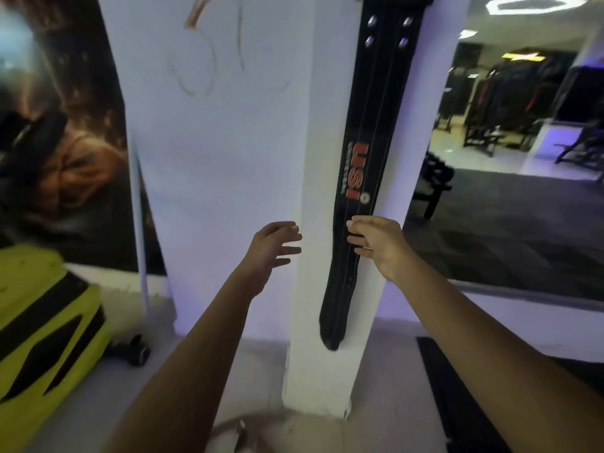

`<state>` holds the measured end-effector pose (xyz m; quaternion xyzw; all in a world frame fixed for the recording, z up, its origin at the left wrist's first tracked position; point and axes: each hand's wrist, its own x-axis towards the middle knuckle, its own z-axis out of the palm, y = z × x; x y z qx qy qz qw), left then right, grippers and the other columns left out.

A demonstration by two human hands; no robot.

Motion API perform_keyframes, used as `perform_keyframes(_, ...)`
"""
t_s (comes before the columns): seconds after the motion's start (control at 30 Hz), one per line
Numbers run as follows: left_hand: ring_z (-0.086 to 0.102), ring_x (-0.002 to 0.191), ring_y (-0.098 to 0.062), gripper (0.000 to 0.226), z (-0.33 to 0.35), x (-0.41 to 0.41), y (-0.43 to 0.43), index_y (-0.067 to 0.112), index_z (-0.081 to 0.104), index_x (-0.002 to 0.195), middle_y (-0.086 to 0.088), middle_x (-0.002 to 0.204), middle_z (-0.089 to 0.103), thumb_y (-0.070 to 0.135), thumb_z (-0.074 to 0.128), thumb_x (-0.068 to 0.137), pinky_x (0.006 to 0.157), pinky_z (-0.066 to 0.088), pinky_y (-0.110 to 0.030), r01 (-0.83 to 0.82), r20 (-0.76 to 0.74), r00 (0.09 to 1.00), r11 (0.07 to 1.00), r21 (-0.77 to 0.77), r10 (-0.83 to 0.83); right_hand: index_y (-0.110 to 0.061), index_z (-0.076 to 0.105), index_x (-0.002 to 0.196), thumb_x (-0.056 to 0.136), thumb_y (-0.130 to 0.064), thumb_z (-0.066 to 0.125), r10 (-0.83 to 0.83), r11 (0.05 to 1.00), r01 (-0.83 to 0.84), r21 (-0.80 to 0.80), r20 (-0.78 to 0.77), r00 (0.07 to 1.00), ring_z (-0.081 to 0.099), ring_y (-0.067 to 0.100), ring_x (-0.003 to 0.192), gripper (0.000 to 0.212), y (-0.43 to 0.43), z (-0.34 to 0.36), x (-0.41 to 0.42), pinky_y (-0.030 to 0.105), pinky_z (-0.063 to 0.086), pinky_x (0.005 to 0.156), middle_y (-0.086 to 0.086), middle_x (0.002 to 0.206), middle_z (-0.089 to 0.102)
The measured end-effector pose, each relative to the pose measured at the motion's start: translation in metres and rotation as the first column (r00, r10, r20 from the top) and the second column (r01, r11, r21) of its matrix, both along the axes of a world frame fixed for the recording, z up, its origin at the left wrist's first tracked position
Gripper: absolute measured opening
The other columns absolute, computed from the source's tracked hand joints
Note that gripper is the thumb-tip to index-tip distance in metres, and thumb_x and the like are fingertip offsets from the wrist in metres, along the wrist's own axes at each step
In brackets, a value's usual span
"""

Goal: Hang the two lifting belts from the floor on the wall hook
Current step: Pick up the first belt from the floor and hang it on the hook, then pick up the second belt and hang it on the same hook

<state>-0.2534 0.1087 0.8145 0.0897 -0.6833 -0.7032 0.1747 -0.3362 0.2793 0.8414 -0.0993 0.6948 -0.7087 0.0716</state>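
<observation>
The right hand (376, 245) is spread loosely, its fingertips resting on the right edge of a long black leather lifting belt (366, 158) without closing around it; nothing is gripped. The belt hangs flat and upright against a white wall pillar (313, 305), running from above the top of the picture, past the right hand, down to a narrowed rounded tip below the wrist. Above the fingers, red block lettering runs lengthwise on the belt, and higher up four silver rivets sit in two pairs. Whatever the belt hangs from is cut off at the top edge.

The left hand (271, 248) is just to the left of the right one, at the same height, fingers fanned and slightly curled, empty, held in front of the pillar's left corner and clear of the belt. Both bare forearms reach up from the bottom of the picture.

Below the hands, at the foot of the pillar, a blurred tan strap-like object (242, 429) lies on the pale floor (183, 371); it cannot be told whether it is a belt. Far left of the left hand stands a yellow-green and black padded object (42, 331), with a small dark dumbbell (137, 349) beside it. Behind that is a dark wall poster (58, 142). To the right of the right hand a mirror (510, 158) reflects gym machines.
</observation>
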Motion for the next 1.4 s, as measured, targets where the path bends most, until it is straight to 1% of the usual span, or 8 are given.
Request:
perform_keyframes(0.07,0.064,0.098,-0.024,0.024,-0.078,0.077,0.011,0.018,0.056,0.114,-0.002,0.108,0.065,0.027,0.051,0.093,0.078,0.047,-0.032,-0.15,0.196,0.972,0.984,0.097,0.129,-0.004,0.059,0.122,0.085,-0.013,0.064,0.195,0.966,-0.221,0.131,0.185,0.963,0.062,0.028,0.108,0.038,-0.009,-0.076,0.051,0.031,0.05,0.084,0.012,0.116,0.063)
perform_keyframes(0.27,0.065,0.092,-0.022,0.011,-0.139,0.124,0.013,0.025,0.06,0.099,-0.002,0.105,0.066,0.026,0.051,0.092,0.079,0.045,-0.034,-0.246,0.302,0.933,0.96,0.136,0.196,-0.006,0.06,0.12,0.084,-0.013,0.066,0.253,0.936,-0.309,0.172,0.283,0.925,0.063,0.024,0.095,0.037,-0.024,-0.142,0.079,0.027,0.049,0.068,0.008,0.105,0.064)
perform_keyframes(0.6,0.063,0.085,-0.023,0.016,-0.261,0.174,-0.062,0.018,0.055,0.107,-0.003,0.101,0.063,0.024,0.052,0.092,0.075,0.044,-0.034,-0.422,0.527,0.814,0.873,0.246,0.245,-0.016,0.061,0.086,0.086,-0.005,0.059,0.305,0.858,-0.472,0.203,0.539,0.785,0.06,0.02,0.075,0.011,-0.134,-0.268,0.127,0.027,0.045,0.062,0.003,0.081,0.061)
perform_keyframes(0.87,0.059,0.075,-0.019,0.01,-0.393,0.146,-0.131,0.018,0.056,0.1,-0.006,0.1,0.061,0.019,0.052,0.091,0.062,0.041,-0.027,-0.535,0.713,0.671,0.797,0.279,0.201,-0.019,0.057,0.072,0.087,-0.005,0.057,0.142,0.843,-0.456,0.286,0.7,0.7,0.054,0.015,0.062,0.021,-0.215,-0.412,0.113,0.028,0.044,0.061,0.004,0.07,0.057)
perform_keyframes(1.07,0.057,0.073,-0.016,0.006,-0.55,0.099,-0.146,0.019,0.056,0.088,-0.004,0.094,0.06,0.022,0.052,0.092,0.059,0.041,-0.027,-0.636,0.828,0.535,0.725,0.265,0.167,-0.018,0.057,0.075,0.089,-0.01,0.057,0.003,0.816,-0.437,0.38,0.752,0.659,0.055,0.013,0.065,0.016,-0.236,-0.568,0.059,0.027,0.043,0.061,0.001,0.076,0.059)
perform_keyframes(1.2,0.052,0.079,-0.02,0.018,-0.663,0.053,-0.142,0.018,0.053,0.074,-0.004,0.081,0.054,0.022,0.054,0.091,0.062,0.039,-0.029,-0.66,0.886,0.449,0.711,0.243,0.115,-0.019,0.059,0.074,0.087,-0.01,0.059,-0.055,0.811,-0.409,0.418,0.751,0.658,0.054,0.017,0.066,0.016,-0.244,-0.677,0.014,0.029,0.044,0.062,0.008,0.086,0.06)
perform_keyframes(1.3,0.047,0.072,-0.019,0.028,-0.75,0.011,-0.135,0.02,0.047,0.064,-0.003,0.073,0.049,0.02,0.053,0.091,0.071,0.038,-0.034,-0.669,0.917,0.384,0.717,0.197,0.105,-0.021,0.058,0.073,0.087,-0.01,0.06,-0.046,0.78,-0.447,0.438,0.753,0.657,0.057,0.022,0.082,0.018,-0.243,-0.757,-0.019,0.032,0.045,0.076,0.009,0.092,0.061)
perform_keyframes(1.4,0.053,0.073,-0.017,0.023,-0.824,-0.027,-0.124,0.015,0.061,0.081,-0.003,0.08,0.056,0.026,0.047,0.094,0.082,0.042,-0.037,-0.666,0.932,0.358,0.716,0.209,0.061,-0.022,0.057,0.069,0.086,-0.01,0.06,-0.038,0.736,-0.486,0.472,0.745,0.666,0.056,0.017,0.075,0.021,-0.235,-0.829,-0.042,0.025,0.045,0.069,0.006,0.084,0.061)
